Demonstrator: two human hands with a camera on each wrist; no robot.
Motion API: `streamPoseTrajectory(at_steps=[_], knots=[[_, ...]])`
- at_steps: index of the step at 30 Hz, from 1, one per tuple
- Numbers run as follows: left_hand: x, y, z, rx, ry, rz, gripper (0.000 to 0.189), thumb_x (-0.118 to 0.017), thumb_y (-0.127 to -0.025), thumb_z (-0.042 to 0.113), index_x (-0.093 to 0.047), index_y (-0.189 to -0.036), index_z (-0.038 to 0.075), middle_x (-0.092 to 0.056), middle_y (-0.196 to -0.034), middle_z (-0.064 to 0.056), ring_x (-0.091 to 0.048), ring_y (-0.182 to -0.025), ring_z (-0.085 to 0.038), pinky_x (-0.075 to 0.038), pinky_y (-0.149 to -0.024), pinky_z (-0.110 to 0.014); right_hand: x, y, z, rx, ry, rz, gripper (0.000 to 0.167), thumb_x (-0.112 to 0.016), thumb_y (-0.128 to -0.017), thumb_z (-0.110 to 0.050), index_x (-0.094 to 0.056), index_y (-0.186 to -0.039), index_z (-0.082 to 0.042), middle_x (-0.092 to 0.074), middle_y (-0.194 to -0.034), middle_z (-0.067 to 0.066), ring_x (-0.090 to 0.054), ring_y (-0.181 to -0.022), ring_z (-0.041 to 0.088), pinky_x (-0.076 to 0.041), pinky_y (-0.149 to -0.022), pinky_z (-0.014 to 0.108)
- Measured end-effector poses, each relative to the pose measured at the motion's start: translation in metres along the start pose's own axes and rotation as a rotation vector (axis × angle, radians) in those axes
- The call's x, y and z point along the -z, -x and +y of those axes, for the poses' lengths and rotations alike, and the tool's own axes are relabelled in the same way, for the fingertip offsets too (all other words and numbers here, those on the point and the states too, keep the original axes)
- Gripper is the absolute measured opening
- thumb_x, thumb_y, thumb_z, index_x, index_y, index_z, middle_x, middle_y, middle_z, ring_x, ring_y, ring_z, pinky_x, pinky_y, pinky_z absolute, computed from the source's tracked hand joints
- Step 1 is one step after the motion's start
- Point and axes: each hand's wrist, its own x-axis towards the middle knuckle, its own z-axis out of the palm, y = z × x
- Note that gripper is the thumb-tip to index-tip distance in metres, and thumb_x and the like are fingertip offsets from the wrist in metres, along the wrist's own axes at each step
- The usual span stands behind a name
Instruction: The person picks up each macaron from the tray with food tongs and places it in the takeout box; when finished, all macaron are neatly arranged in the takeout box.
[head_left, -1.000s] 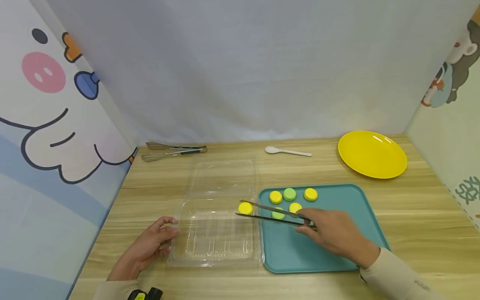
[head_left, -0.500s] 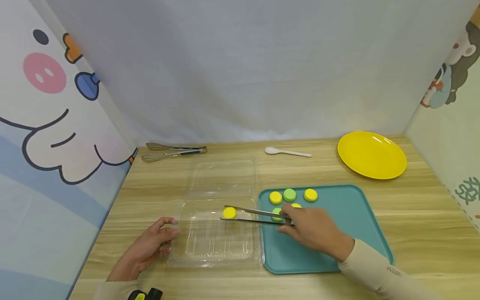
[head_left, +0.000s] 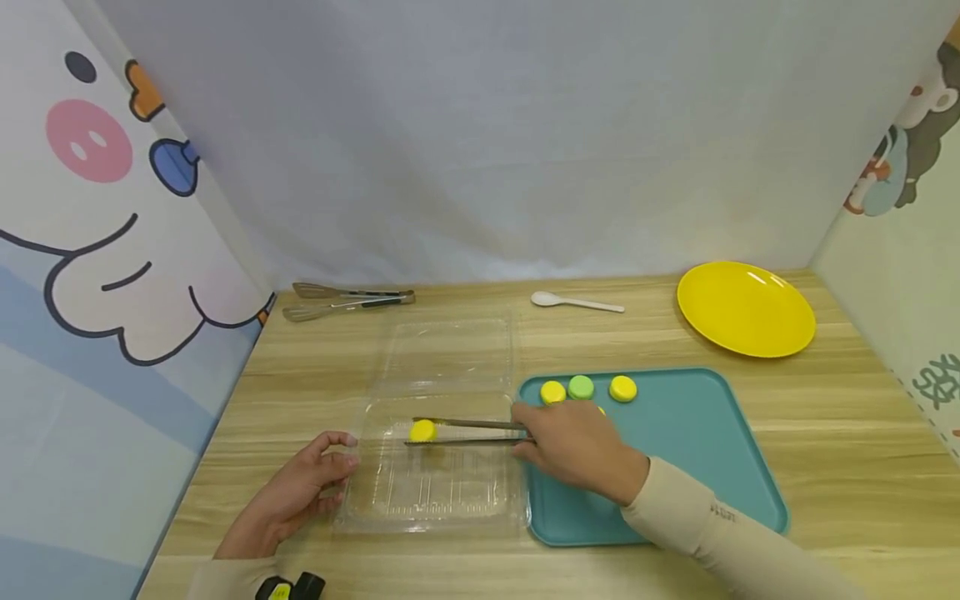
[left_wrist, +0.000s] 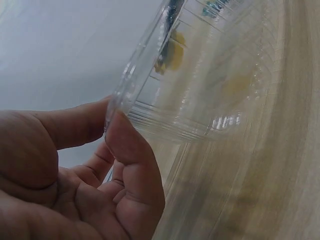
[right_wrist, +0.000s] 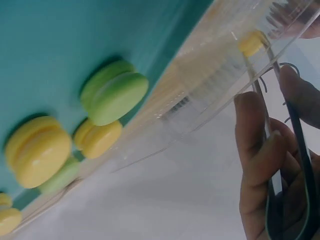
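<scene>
My left hand (head_left: 292, 492) pinches the left rim of a clear plastic hinged container (head_left: 431, 527), thumb on one side and fingers on the other in the left wrist view. My right hand (head_left: 581, 450) grips metal tongs (head_left: 480, 424). Between the tong tips is a yellow macaron (head_left: 422, 431), over the left part of the container's base; whether it touches the bottom I cannot tell. More macarons lie on a teal tray (head_left: 697, 467): a green macaron (head_left: 581, 387), a yellow macaron (head_left: 622, 388) and others partly behind my right hand. The right wrist view shows another green macaron (right_wrist: 114, 92) near the tray edge.
The container's lid (head_left: 450, 354) lies folded back behind its base. Spare tongs (head_left: 348, 302) rest at the back left and a white spoon (head_left: 577, 302) at the back middle. A yellow plate (head_left: 746, 310) sits at the back right. Walls border the table.
My right hand has carried the tongs and yellow macaron leftward, from the container's right edge to the left part of its base. My left hand stays at the rim.
</scene>
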Motion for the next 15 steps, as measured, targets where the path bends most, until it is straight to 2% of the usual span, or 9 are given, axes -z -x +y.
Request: streamPoseTrajectory(at_steps=[8, 15], knots=[[-0.002, 0.000, 0.002, 0.011, -0.004, 0.024, 0.025, -0.059, -0.103, 0.015, -0.044, -0.123, 0.010, -0.054, -0.088, 0.001, -0.051, -0.073, -0.013, -0.048, -0.062, -0.025, -0.001, -0.023, -0.014, 0.012, 0.079, -0.019, 0.037, -0.080, -0.086, -0.036, -0.049, -0.082, -0.017, -0.036, -0.053, -0.009, -0.035, -0.042, 0.008, -0.027, -0.036, 0.025], [-0.001, -0.001, 0.001, 0.009, -0.013, 0.020, 0.027, -0.060, -0.103, 0.016, -0.045, -0.124, 0.011, -0.053, -0.089, 0.001, -0.050, -0.075, -0.013, -0.049, -0.063, -0.025, -0.007, -0.034, -0.022, 0.031, 0.110, -0.050, 0.035, -0.080, -0.087, -0.034, -0.049, -0.082, -0.017, -0.039, -0.053, -0.008, -0.037, -0.041, 0.007, -0.033, -0.036, 0.026]])
